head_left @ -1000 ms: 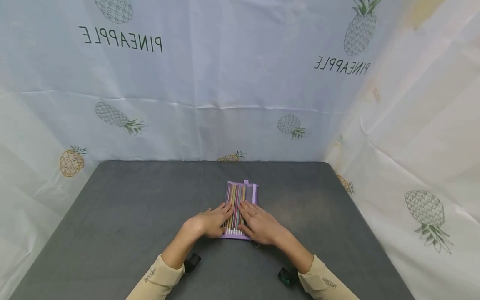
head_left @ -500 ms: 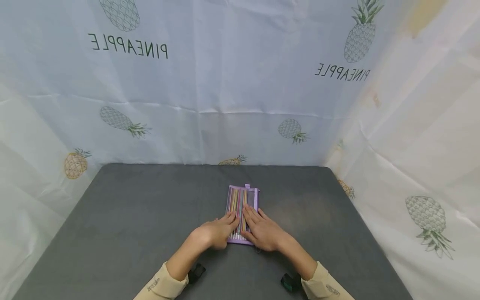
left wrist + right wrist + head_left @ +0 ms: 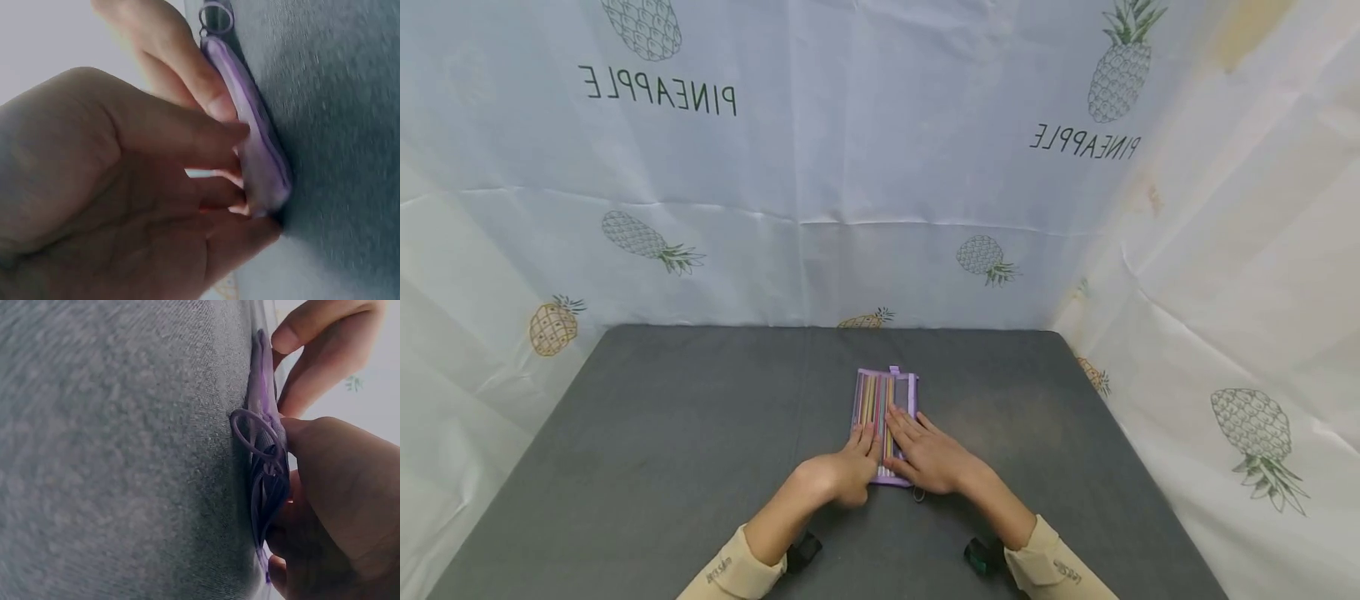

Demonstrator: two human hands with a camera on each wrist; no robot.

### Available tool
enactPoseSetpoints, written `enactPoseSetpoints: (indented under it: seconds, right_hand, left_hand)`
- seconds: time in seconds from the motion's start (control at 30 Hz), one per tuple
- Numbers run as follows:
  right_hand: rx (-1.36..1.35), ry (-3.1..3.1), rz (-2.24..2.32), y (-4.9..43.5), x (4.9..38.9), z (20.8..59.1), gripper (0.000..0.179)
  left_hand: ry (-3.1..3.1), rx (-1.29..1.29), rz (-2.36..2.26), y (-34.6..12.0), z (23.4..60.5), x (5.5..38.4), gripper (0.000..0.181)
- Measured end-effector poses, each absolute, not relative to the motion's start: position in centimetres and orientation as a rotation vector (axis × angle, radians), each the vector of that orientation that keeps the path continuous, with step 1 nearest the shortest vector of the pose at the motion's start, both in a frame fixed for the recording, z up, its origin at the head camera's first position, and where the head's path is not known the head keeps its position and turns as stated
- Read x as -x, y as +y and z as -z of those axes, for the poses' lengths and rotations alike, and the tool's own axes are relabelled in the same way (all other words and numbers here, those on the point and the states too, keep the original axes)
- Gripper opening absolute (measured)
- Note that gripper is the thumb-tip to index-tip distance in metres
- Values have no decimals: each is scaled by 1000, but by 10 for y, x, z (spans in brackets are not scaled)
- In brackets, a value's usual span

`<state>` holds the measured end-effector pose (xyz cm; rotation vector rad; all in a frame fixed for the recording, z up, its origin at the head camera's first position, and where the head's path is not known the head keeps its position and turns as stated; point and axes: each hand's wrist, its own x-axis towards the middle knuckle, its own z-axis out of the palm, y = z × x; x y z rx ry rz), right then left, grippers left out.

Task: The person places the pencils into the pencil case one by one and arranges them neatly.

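A flat zip pouch (image 3: 868, 390) with purple trim lies lengthwise on the dark grey table, and several thin coloured sticks, pencil-like, show through its top. Across its near left part rests my left hand (image 3: 844, 477), fingers extended over the sticks. My right hand (image 3: 931, 458) lies on its right half, with fingers straight and slightly spread. In the left wrist view, the left thumb touches the pouch's purple near edge (image 3: 262, 153), close to the right thumb. A purple ring (image 3: 255, 434) hangs from the zip end at the near right corner. The hands cover the pouch's near middle.
The grey table (image 3: 685, 417) stretches around the pouch on all sides. A white pineapple-print cloth (image 3: 895, 167) hangs behind it and along the sides. Dark wrist-worn devices (image 3: 983, 557) sit below both wrists, near the tan cuffs.
My left hand has slid right across the pouch, closer to the right hand, uncovering the pouch's left edge. The right hand stays on the pouch. The head view has shifted slightly.
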<state>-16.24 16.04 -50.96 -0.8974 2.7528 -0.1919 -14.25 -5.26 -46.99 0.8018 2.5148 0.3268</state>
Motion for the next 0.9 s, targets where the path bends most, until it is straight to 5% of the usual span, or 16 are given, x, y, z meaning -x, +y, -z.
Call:
enactPoseSetpoints:
  seconds: [0.3,0.6,0.9]
  right_hand:
    - [943,2974,321,174,187,496,84]
    - [589,3260,207,227,226,462,108]
    - [317,3237,223,257,238,464,122]
  left_hand:
    - [2694,-874,-572,-104,466,195,58]
    - [3161,-801,-266,-171,466,255,90]
    - [3087,-639,-260,-193,475,264,109]
